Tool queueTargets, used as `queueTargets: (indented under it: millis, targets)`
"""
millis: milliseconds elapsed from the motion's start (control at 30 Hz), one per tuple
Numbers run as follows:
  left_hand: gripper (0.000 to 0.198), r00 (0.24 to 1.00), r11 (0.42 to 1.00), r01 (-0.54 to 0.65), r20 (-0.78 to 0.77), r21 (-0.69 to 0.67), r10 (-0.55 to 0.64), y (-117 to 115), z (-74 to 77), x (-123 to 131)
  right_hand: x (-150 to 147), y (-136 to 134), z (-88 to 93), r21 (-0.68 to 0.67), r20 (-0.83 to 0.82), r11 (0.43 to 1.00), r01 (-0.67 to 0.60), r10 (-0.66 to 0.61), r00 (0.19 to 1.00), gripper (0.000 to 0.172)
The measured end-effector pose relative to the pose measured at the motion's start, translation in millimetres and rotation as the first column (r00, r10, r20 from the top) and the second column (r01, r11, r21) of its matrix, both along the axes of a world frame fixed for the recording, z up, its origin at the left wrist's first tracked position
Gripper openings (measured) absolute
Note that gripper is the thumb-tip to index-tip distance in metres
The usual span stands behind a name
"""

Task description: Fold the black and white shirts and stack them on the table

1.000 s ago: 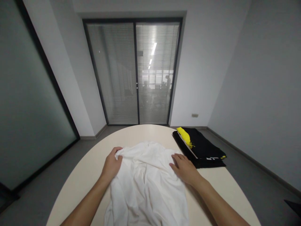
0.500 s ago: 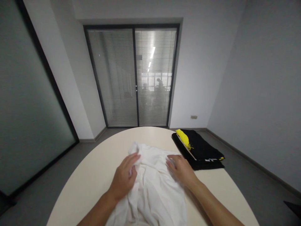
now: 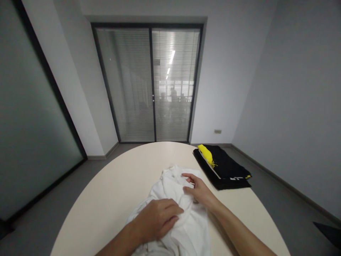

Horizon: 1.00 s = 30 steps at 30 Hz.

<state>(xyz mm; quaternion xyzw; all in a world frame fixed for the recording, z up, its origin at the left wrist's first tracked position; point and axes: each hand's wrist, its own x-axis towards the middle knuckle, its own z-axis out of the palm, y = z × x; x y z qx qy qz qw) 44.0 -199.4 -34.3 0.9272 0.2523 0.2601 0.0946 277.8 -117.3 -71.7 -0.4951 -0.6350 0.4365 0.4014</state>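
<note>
A white cloth garment (image 3: 183,224) lies rumpled on the round table, its left side turned over toward the middle. Its kind cannot be made out. My left hand (image 3: 161,218) rests palm down across the garment, thumb and fingers drawn together on a fold; the fingertips are partly hidden. My right hand (image 3: 198,190) is over the garment's upper right part, thumb and fingers apart, with nothing seen between them.
The pale round table (image 3: 119,177) has a curved far edge. At its right side lies a stack of folded black clothes (image 3: 226,165) with a yellow piece (image 3: 206,153) showing on top. Beyond stands a glass door with blinds (image 3: 173,85).
My left hand has moved right and nearer to me, bringing the garment's left side inward. My right hand has stayed close to its place, its fingers lifted and spread more.
</note>
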Motion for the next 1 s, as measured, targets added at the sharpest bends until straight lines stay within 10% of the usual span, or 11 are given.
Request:
queueTargets:
  millis: [167, 300, 433, 533, 633, 800, 900, 1000]
  targets:
    - [0.030, 0.914, 0.921, -0.389, 0.140, 0.033, 0.381, 12, -2.2, -12, 2, -9, 15.2, 0.030, 0.046, 0.996, -0.083, 0.082, 0.996, 0.049]
    - [0.031, 0.781, 0.776, -0.591, 0.087, -0.220, 0.619, 19, -4.8, -22, -7, -27, 17.7, 0.048, 0.341, 0.999, 0.002, -0.018, 0.940, 0.059]
    - [0.031, 0.886, 0.781, -0.351, 0.087, -0.516, 0.456, 11, 10.5, -25, -17, -42, 14.8, 0.066, 0.474, 0.998, 0.013, -0.043, 0.879, 0.082]
    - [0.036, 0.973, 0.726, -0.012, 0.161, -0.687, 0.168, 8, 20.5, -30, -19, -44, 15.4, 0.079, 0.440, 0.989, -0.123, 0.076, 0.895, 0.069]
    - [0.051, 0.945, 0.598, 0.053, 0.234, -0.799, 0.230, 23, 8.6, -40, -17, -38, 16.9, 0.118, 0.390, 0.958, -0.262, 0.198, 0.899, 0.041]
    - [0.059, 0.691, 0.728, -0.381, 0.348, -0.569, 0.633, 61, -40.0, -59, -17, -30, 17.3, 0.095, 0.230, 0.886, -0.453, 0.423, 0.876, 0.018]
    - [0.079, 0.769, 0.788, -0.334, 0.334, -0.517, 0.545, 69, -55.0, -66, -21, -30, 19.5, 0.035, 0.016, 0.855, -0.518, 0.517, 0.856, 0.028]
    - [0.058, 0.839, 0.794, -0.281, 0.263, -0.540, 0.476, 66, -50.1, -65, -20, -32, 25.4, -0.002, -0.097, 0.844, -0.536, 0.534, 0.840, 0.030]
